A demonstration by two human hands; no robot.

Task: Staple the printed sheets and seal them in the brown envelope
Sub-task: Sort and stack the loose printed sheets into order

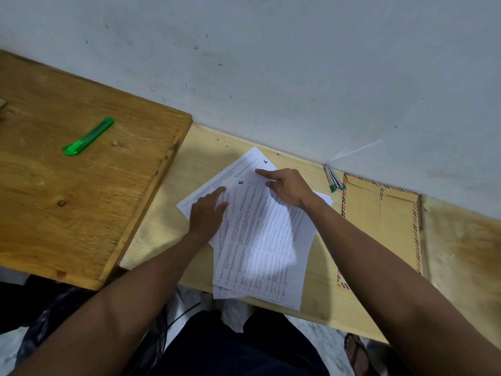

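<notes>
Fingers [221, 192] of both hands press flat on printed sheets [260, 240].

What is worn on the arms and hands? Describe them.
Nothing is worn that shows. The left hand and right hand are bare, with no gloves, rings or watch visible. Both forearms are bare all the way to the frame edge; no sleeve shows.

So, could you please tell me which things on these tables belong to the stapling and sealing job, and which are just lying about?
Part of the job:
printed sheets, under both hands
stapler, by the wall
brown envelope, beside the sheets

Just lying about:
green utility knife, on the darker table
</notes>
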